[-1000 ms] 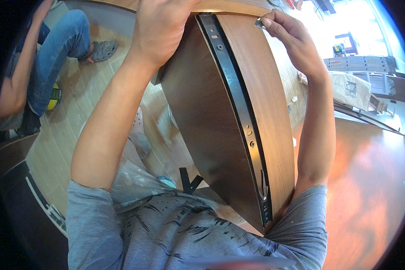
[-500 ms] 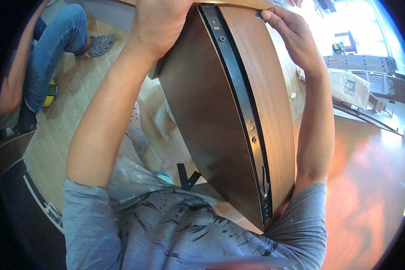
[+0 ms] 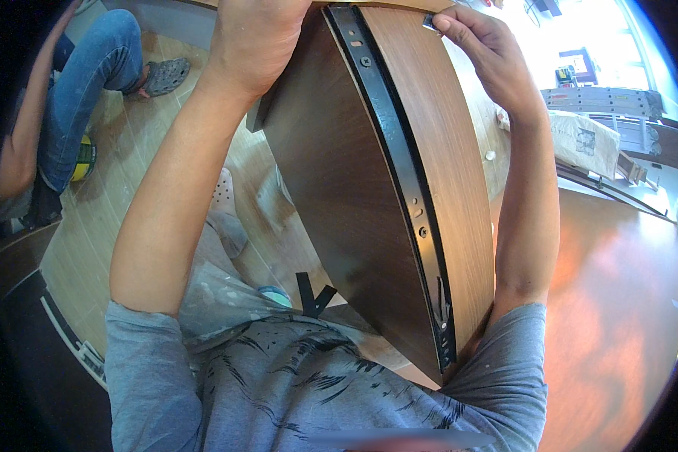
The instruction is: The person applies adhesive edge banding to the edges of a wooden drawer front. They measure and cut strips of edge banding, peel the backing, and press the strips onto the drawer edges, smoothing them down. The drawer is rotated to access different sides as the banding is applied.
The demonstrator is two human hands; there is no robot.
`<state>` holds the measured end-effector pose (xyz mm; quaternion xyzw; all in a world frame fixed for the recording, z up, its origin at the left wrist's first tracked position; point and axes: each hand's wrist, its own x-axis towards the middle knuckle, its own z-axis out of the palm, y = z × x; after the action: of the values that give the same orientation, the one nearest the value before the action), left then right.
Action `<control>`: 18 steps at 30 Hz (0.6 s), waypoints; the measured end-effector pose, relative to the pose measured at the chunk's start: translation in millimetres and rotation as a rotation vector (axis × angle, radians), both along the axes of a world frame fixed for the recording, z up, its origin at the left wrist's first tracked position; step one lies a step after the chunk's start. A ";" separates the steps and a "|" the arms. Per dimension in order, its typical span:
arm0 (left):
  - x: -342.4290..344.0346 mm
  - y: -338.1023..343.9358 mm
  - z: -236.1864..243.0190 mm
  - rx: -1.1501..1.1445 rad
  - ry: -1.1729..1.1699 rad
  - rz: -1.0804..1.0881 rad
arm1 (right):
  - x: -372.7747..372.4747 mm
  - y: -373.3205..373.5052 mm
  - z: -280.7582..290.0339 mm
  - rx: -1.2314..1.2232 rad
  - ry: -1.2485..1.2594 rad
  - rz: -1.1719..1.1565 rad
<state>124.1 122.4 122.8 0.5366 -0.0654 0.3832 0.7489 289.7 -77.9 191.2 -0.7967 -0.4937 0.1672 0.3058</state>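
Observation:
A brown wood-grain drawer (image 3: 339, 166) stands on its side between my forearms, its near corner against my shirt. Along its upturned face runs a black metal drawer slide (image 3: 393, 135), held by screws. My left hand (image 3: 258, 38) is at the drawer's far left corner; its fingers are hidden past the top of the picture. At the far right edge my right hand (image 3: 484, 47) pinches a small flat metal piece (image 3: 430, 22), possibly a blade, between thumb and fingers. It sits against or just above the drawer's far edge; I cannot tell which.
A large brown panel (image 3: 603, 301) lies to the right. Beyond it are a folded ladder (image 3: 603, 102) and a wrapped package (image 3: 584, 139). At the left, a person in jeans (image 3: 98, 90) sits by a yellow-and-black object (image 3: 85, 158) on the wood floor (image 3: 139, 173).
The drawer's far end and my left hand have shifted slightly left. My right hand has moved a little left with the metal piece, whose flat side now shows brighter.

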 end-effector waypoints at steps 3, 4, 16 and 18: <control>2.2 4.3 -2.6 0.003 0.001 -0.023 | 0.9 -0.5 -0.6 0.007 0.015 0.001; 2.6 5.0 -3.7 -0.002 0.000 -0.027 | 2.1 -1.1 -1.4 0.014 0.022 0.003; -2.5 -4.2 1.3 -0.029 0.004 -0.008 | 22.1 -26.6 -16.5 0.024 -0.181 0.158; -2.4 -1.4 1.1 -0.011 0.013 -0.003 | 18.3 -22.0 -13.8 0.033 -0.180 0.161</control>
<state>121.6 121.0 123.9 0.5350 -0.0592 0.3789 0.7528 308.0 -100.0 177.4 -0.7611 -0.5842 0.1112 0.2589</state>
